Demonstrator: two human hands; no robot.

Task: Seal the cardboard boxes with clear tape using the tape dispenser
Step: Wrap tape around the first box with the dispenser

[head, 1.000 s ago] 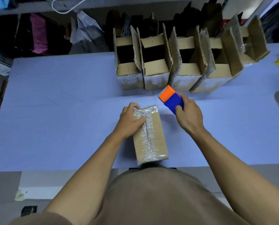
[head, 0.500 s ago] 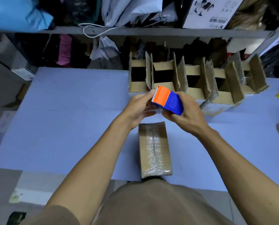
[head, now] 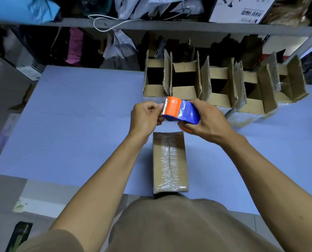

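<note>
The tape dispenser (head: 181,112) is being held above the table (head: 75,124) in the right hand (head: 208,122), its grip clamped round the blue body. The tape end at the serrated edge is being pinched by the left hand (head: 145,117). The taped box (head: 170,162) is lying just nearer, its long axis running near to far.

Both arms reach forward; left hand (head: 145,117) pinching, right hand (head: 208,122) gripping (fingers curled).
</note>
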